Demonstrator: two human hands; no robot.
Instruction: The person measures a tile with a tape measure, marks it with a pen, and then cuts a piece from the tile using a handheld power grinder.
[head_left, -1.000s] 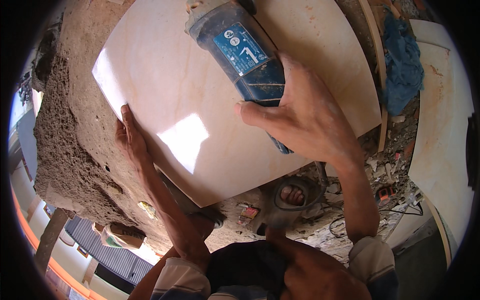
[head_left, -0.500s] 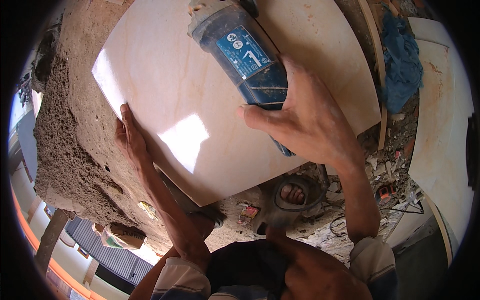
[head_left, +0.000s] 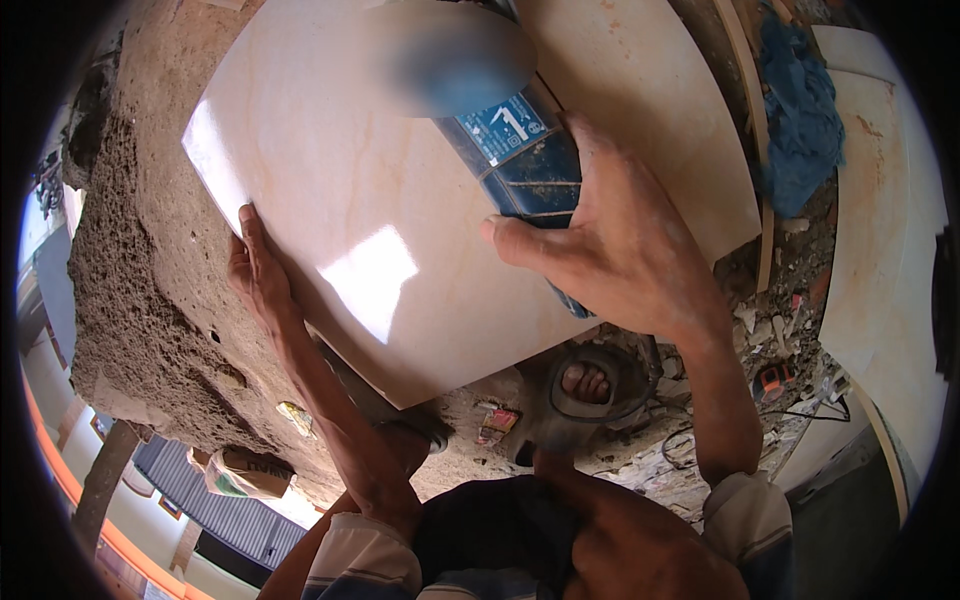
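A large glossy cream tile [head_left: 320,180] with faint tan veins lies in front of me. My right hand [head_left: 630,235] is wrapped round the rear body of a blue angle grinder [head_left: 530,180], its thumb across the near side. The tool lies over the tile, pointing away from me; its front end is blurred, so the disc cannot be made out. Beside the tool, a thin dark line runs along the tile. At the tile's left edge my left hand [head_left: 262,275] grips the rim, with some fingers hidden beneath or behind it.
Rough sandy ground [head_left: 150,320] lies to the left. A wooden strip [head_left: 750,110], a crumpled blue cloth [head_left: 800,120] and another pale tile [head_left: 870,220] are on the right. A looped cable [head_left: 640,400], my foot [head_left: 585,383], an orange tape measure [head_left: 772,382] and rubble lie near the tile's front edge.
My right hand and the grinder have shifted very slightly right and toward me. The grinder's front end is now blurred. My left hand stays on the tile's edge.
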